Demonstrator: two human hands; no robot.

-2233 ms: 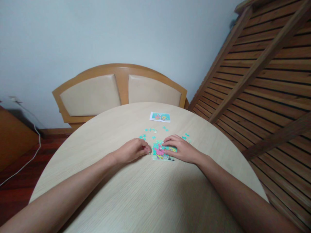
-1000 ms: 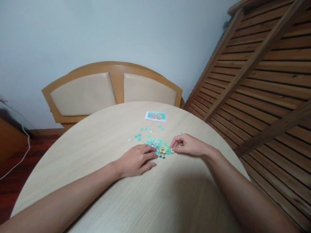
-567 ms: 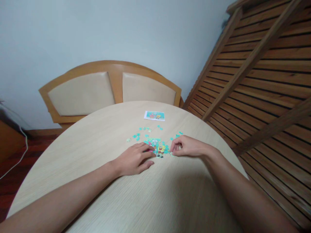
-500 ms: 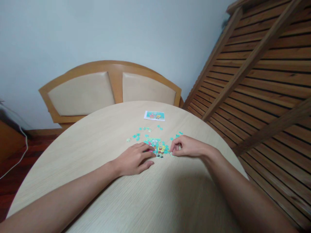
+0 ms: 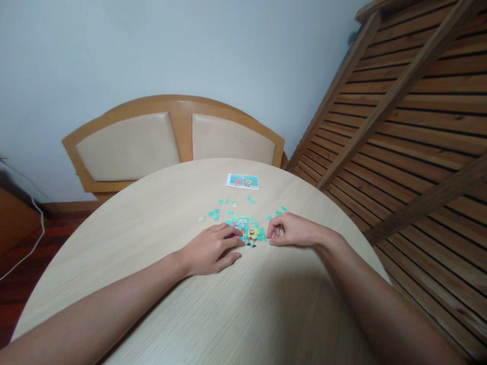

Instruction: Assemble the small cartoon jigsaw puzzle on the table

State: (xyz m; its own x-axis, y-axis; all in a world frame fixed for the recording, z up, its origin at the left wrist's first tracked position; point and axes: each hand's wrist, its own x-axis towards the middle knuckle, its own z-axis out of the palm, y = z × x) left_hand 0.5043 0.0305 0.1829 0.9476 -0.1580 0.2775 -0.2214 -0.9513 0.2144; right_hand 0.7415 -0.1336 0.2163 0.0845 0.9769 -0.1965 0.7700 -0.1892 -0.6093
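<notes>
A partly joined jigsaw puzzle [image 5: 252, 233], teal with a yellow square cartoon figure and other figures, lies flat on the table. Over its left side rests my left hand [image 5: 213, 248], open, palm down, the fingertips touching the pieces and covering some of them. At the puzzle's right edge, my right hand [image 5: 285, 229] has thumb and fingers closed on a small light green jigsaw piece [image 5: 269, 242], mostly hidden by the fingertips. Loose teal pieces [image 5: 216, 213] are scattered beyond the puzzle, with more pieces [image 5: 281, 209] behind my right hand.
A picture card [image 5: 243, 181] with the same cartoon scene lies farther back on the round wooden table [image 5: 152, 213]. Behind the table stands a padded wooden headboard-like back [image 5: 185, 132] against the wall. Wooden slats [image 5: 411, 111] lean at the right.
Hardly anything differs. Both hands keep their places at the puzzle, and the view has shifted very slightly.
</notes>
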